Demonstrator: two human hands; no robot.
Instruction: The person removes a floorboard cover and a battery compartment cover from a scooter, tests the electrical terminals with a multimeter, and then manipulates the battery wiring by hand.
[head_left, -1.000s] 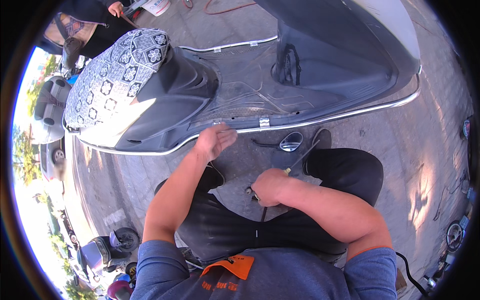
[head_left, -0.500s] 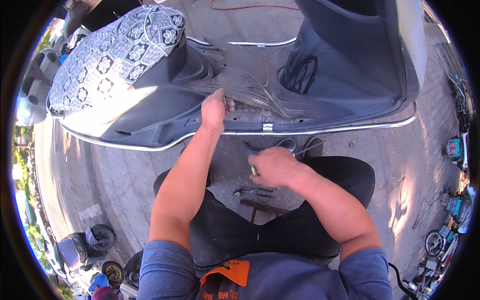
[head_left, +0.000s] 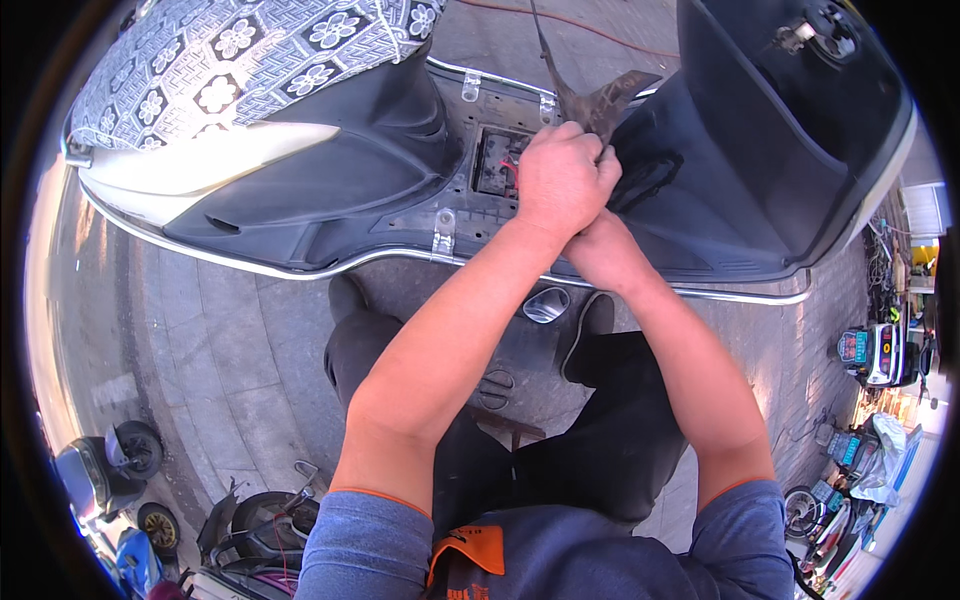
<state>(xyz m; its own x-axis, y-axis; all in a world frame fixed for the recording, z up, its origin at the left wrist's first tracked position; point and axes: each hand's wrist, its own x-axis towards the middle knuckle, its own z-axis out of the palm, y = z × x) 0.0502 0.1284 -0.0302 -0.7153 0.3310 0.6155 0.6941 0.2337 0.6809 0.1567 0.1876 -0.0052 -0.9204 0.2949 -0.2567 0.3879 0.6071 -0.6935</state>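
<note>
A scooter's dark footboard [head_left: 490,215] lies before me, with an open compartment [head_left: 497,160] that shows a dark block and a red wire. My left hand [head_left: 562,180] is closed around the near edge of a bent, dusty dark sheet [head_left: 605,105], seemingly the floor mat, raised beside the front shield [head_left: 740,150]. Just below it and partly behind it is my right hand [head_left: 610,252]. Its fingers are curled, and what they hold is hidden.
A patterned cover lies over the seat [head_left: 230,60]. A shiny oval dish [head_left: 547,305] and scissors [head_left: 495,390] lie on the ground between my legs. Parked scooters [head_left: 110,465] stand at the left, more vehicles [head_left: 870,355] at the right. A red hose [head_left: 580,30] crosses behind.
The mat has come up off the footboard, exposing the compartment. Both hands have moved right and together at the front shield. The screwdriver-like tool in my right hand no longer shows.
</note>
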